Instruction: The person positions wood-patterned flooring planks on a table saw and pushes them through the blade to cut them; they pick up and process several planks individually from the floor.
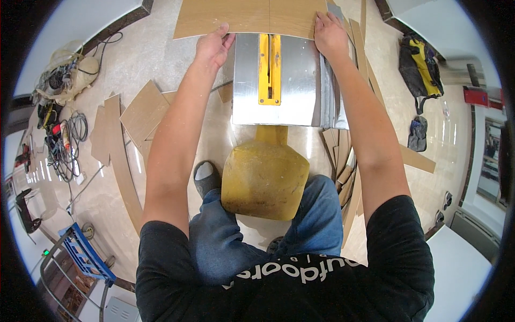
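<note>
A wood-grain board (230, 17) lies across the far end of a metal surface (299, 80).
The person's left hand (213, 47) clamps the board's near edge, thumb on top and fingers beneath; the right hand (331, 36) touches its right edge, though whether it grips cannot be told. Between the hands, a yellow slotted insert (263, 70) runs nearward from the board. Wood-grain offcuts (142, 111) lie on the floor (119, 212) to the left.
</note>
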